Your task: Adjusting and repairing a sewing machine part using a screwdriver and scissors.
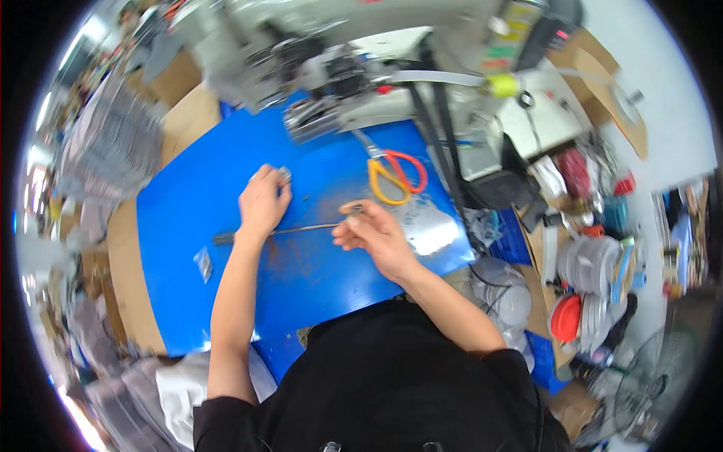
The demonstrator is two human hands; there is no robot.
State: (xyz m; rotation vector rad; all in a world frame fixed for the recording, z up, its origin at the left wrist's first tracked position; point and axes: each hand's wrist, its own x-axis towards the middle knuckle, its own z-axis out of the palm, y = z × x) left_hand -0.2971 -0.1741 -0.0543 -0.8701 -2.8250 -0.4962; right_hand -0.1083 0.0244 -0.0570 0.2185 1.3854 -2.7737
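Note:
My left hand (263, 199) is over the middle of the blue work surface (177, 188), its fingers closed on a small grey metal piece (285, 174). To the right, my right hand (379, 239) pinches a small dark metal part (355, 212) between thumb and forefinger, the other fingers curled. Both pieces are blurred. A thin-shafted tool, like a screwdriver (305, 228), lies across the surface; its dark handle is left of my left wrist, which covers part of the shaft. Whether its tip touches my right fingers I cannot tell. Scissors (392, 175) with orange and yellow handles lie beyond my right hand.
A sewing machine (316, 75) stands across the far side. A small clear packet (203, 265) lies at the left. Stacked grey fabric (113, 143) rises beyond the left edge. Thread cones (587, 265) and a fan (655, 384) stand at the right.

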